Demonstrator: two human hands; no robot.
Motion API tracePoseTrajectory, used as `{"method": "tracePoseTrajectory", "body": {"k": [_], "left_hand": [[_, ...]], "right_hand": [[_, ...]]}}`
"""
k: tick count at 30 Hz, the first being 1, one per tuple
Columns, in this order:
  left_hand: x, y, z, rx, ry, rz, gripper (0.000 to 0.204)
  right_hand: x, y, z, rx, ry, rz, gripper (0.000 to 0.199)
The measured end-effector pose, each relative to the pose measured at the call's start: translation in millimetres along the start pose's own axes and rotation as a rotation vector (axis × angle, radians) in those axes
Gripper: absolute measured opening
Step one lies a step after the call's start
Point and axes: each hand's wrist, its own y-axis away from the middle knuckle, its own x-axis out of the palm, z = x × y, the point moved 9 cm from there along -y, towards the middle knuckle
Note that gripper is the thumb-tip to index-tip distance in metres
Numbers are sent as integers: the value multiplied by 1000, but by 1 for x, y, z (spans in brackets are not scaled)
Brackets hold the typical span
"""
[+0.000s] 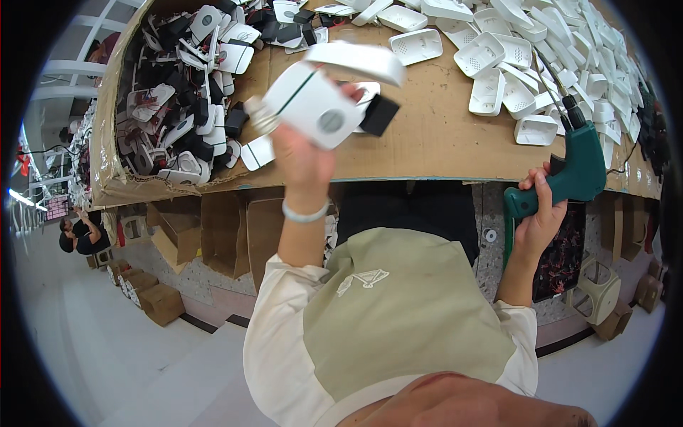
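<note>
A white device (313, 107) and a green gun-shaped tool (585, 160) are held at a table (434, 153).
The device is gripped in the fingers of the left hand (306, 158) above the tabletop, near a parts-filled cardboard box (107, 146); the tool's handle is grasped by the right hand (541, 215).

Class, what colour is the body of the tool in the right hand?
The tool body is dark green, best seen in the head view.

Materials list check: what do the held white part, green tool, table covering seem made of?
White part: probably plastic, satin; smooth, rounded corners. Green tool: likely plastic, satin; rounded, moulded-looking shell. Table covering: probably cardboard, matte; brown, paper-like, marked surface.
</note>
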Motion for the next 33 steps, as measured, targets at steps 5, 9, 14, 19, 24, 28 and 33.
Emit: {"method": "tracePoseTrajectory", "body": {"k": [5,9,14,19,24,28,33], "left_hand": [[-89,81,-25,-233,91,-31,87],[-227,208,-5,-593,-368,-3,87],[-438,379,114,-902,-383,-754,61],[-590,507,233,-1540,-1377,-596,67],[-443,335,206,-903,-1791,-394,40],[-178,177,101,-942,-1322,372,25],[69,5,25,220,-1458,559,25]], "right_hand": [[-9,5,4,-13,15,-27,31],[-7,11,4,9,13,-40,31],[5,20,7,16,-21,8,33],[24,18,8,72,-11,70,36],[19,28,2,22,28,86,37],[3,21,8,30,-11,-11,40],[11,16,5,38,-38,-2,49]]}}
